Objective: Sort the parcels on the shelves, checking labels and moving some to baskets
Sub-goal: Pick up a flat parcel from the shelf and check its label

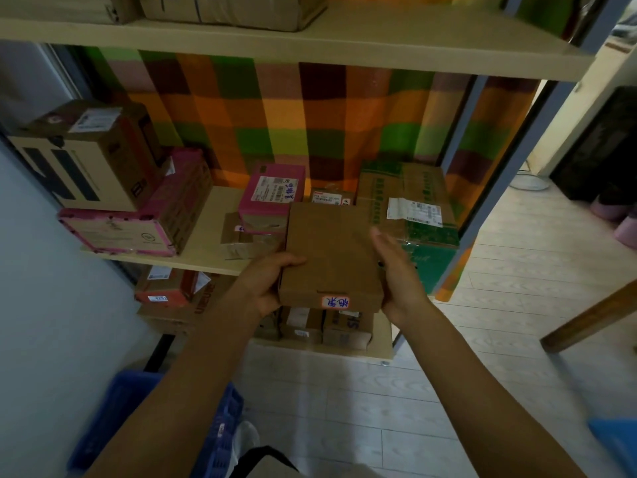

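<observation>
My left grip (265,284) clasps the flat brown cardboard parcel (332,250), right grip (396,270) braces it straight-fingered, handwritten label (335,301) readable at six o'clock.

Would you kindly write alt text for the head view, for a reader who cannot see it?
Two hands hold a flat brown parcel before a shelf: the left hand grips its left edge, the right hand presses its right edge. Behind it, other parcels sit on the shelf; a blue basket stands on the floor, lower left.

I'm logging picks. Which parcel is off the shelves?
The flat brown box with the pink sticker, the only one held, between left hand and right hand.
</observation>
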`<state>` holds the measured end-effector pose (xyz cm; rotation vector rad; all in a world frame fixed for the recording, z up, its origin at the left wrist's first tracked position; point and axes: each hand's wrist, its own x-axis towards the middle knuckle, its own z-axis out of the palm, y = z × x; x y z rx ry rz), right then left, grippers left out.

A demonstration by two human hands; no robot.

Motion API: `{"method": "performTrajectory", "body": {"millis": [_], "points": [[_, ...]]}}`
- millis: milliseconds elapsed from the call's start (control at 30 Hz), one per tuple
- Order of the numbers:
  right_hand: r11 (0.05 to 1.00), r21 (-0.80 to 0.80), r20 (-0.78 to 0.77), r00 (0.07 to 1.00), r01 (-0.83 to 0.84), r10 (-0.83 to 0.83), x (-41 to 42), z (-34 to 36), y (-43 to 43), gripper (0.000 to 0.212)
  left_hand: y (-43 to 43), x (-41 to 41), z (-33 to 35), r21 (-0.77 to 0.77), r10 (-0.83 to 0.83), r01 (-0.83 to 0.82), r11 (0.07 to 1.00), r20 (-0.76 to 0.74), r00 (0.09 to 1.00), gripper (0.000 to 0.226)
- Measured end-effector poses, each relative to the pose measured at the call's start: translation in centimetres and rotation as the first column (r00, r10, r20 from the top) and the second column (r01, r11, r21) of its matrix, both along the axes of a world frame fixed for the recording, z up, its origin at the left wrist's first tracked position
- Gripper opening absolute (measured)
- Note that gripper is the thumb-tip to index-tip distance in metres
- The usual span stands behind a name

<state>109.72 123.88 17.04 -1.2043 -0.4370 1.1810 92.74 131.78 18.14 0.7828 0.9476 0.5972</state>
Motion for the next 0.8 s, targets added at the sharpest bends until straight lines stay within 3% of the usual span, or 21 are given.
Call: {"method": "performTrajectory", "body": {"millis": [100,167,333,433,500,567,667,800], "points": [[0.980,-0.129,-0.047,0.988,-0.154,0.149,0.3,0.2,-0.1,0.061,-0.4,0.2,0.2,0.122,-0.029,0.026,0.992,0.021,0.999,0.038],[0.974,-0.177,-0.017,0.990,-0.143,0.142,0.3,0.1,0.1,0.052,-0.6,0.4,0.3,0.157,-0.042,0.037,0.987,0.025,0.999,0.039],[0.989,-0.135,0.061,0.995,-0.068,0.077,-0.1,-0.2,0.6,0.036,-1.0,0.1,0.3,0.185,-0.013,0.010,0.983,0.016,1.000,0.033],[0.991,-0.097,0.088,0.991,-0.089,0.098,-0.1,-0.2,0.5,0.041,-0.9,-0.1,0.4,0.196,0.007,-0.003,0.981,-0.017,1.000,0.022],[0.993,-0.053,0.120,0.986,-0.110,0.116,0.1,-0.5,0.4,0.041,-0.6,-0.5,0.8,0.168,0.034,-0.029,0.985,-0.025,0.999,0.030],[0.986,-0.017,0.247,0.955,-0.164,0.163,0.2,-0.6,0.2,0.042,-0.3,-0.8,1.5,0.147,0.039,-0.039,0.988,0.002,0.999,0.050],[0.960,-0.073,0.556,0.788,-0.269,0.263,0.4,-1.6,0.7,0.050,-0.3,-0.7,2.7,0.118,0.058,-0.066,0.991,0.076,0.995,0.060],[0.968,-0.060,0.623,0.749,-0.242,0.226,-0.1,-2.3,1.4,0.053,-1.9,0.7,3.3,0.177,0.156,-0.173,0.969,0.106,0.982,0.041]]}}
